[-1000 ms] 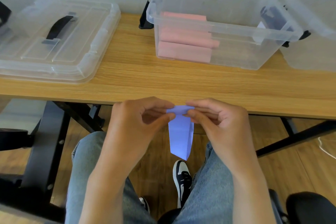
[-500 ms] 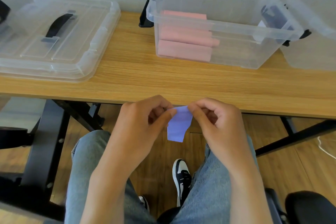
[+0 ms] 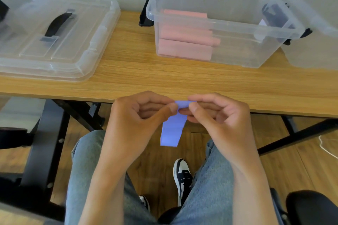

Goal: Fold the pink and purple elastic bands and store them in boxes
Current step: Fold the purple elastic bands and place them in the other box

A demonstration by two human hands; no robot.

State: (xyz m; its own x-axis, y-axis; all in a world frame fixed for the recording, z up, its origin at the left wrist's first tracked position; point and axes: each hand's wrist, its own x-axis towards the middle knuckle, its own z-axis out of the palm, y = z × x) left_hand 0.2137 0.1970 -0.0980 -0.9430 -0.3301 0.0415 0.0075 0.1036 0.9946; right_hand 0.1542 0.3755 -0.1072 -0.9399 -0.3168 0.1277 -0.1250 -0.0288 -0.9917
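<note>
I held the purple band [image 3: 172, 128] in front of me, just below the near edge of the table [image 3: 164, 76]. My left hand [image 3: 139, 120] pinched one side of its top and my right hand [image 3: 217, 117] pinched the other side, thumbs and fingers curled tight on it. The top part was bent over into a small roll between my fingers. The rest of the band hung down flat over my knees, with fold lines across it.

I think the job was partly done. Some pink bands [image 3: 184, 42] lay folded and stacked inside the clear box [image 3: 237, 23] on the table. The purple band was not all folded yet, and it was not in any box. Another clear box [image 3: 318, 42] stood just to the right of the first one, but I could not tell what was in it.

A clear lid [image 3: 54, 42] lay on the left side of the table, well apart from the boxes. Between the lid and the box there was bare wood. The table edge was very near my knuckles, so I would have to lift my hands up over it to reach a box.
</note>
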